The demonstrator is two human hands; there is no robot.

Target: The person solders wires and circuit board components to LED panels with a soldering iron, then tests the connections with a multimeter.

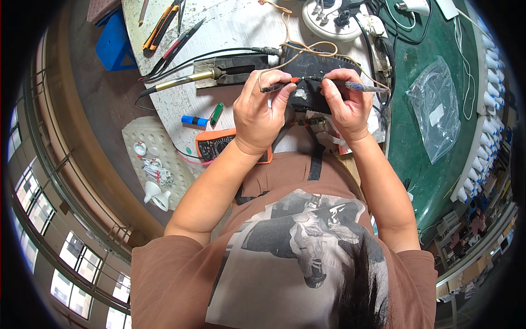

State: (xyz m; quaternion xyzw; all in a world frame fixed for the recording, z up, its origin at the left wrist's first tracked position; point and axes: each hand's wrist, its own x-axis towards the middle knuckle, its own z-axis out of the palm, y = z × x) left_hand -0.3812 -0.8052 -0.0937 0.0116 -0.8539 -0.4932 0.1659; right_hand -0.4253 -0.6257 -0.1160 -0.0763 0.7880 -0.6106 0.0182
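My left hand [262, 105] is closed, pinching a short dark pen-like probe [275, 86] with an orange-red tip. My right hand [346, 101] pinches another pen-like probe [368, 87], dark toward the tip and bluish-grey at its back end. The two tips point at each other, a small gap apart, above a black box [307, 67]. A thin tan wire [296, 50] loops over the box and runs toward both hands. Below my left wrist, an orange multimeter [216, 143] is partly hidden by the forearm. A blue battery [194, 120] and a green circuit board [217, 114] lie left of that hand.
A soldering iron [186, 82] rests across a dark stand on the white table. Farther left lie a utility knife [160, 27] and slim pointed tools. A round white power strip [329, 24] stands at the back. Rightward, a plastic bag [435, 112] lies on a green surface, beside rows of bulbs [485, 131].
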